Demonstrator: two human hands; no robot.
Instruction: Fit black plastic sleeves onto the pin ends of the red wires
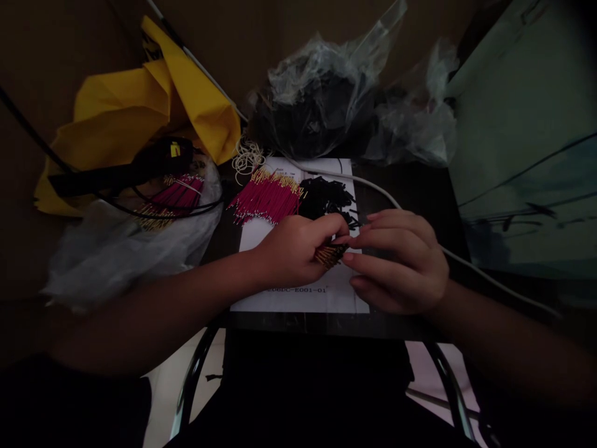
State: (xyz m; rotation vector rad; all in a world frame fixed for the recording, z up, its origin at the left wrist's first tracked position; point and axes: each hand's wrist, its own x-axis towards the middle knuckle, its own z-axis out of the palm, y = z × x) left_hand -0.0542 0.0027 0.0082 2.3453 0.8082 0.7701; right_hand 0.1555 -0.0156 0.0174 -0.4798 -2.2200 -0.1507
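Note:
My left hand pinches a small bundle of gold-tipped wires from the left, and my right hand closes its fingertips on the bundle's other end. Just beyond my hands, a pile of magenta wires with gold ends lies on a printed white sheet. Black pieces, perhaps short sleeves or wire ends, form a heap beside that pile, almost touching my left hand's knuckles.
A second magenta wire bunch lies on a clear plastic bag at left, by a yellow bag and a black corded tool. Rubber bands, a white cable and black-filled plastic bags lie beyond.

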